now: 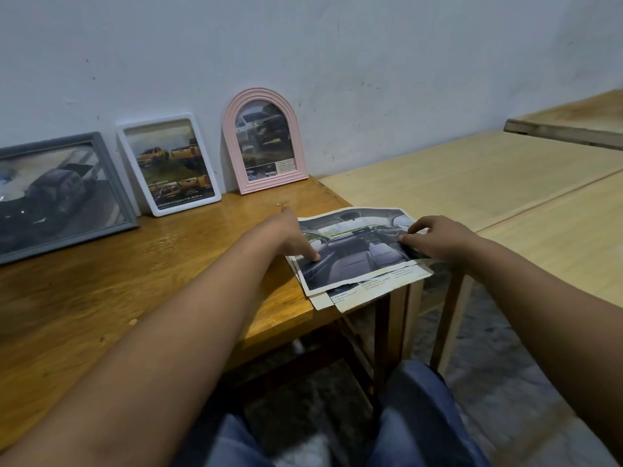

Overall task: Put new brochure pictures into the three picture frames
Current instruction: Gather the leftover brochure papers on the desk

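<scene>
Three picture frames lean against the wall on the brown wooden table [101, 298]: a grey frame [60, 193] at far left, a white frame [168, 163] beside it, and a pink arched frame [263, 139] to its right. Each holds a picture of trucks. A stack of torn brochure pages [357, 257] lies at the table's right corner, the top one showing a car interior. My left hand [296, 237] presses a thumb on the top page's left side. My right hand [435, 237] pinches the page's right edge.
A pale wooden table [472, 183] adjoins the brown one on the right, with a raised wooden board [566, 129] at far right. The brochure stack overhangs the brown table's corner. My knees in blue jeans [414, 416] are below the table edge.
</scene>
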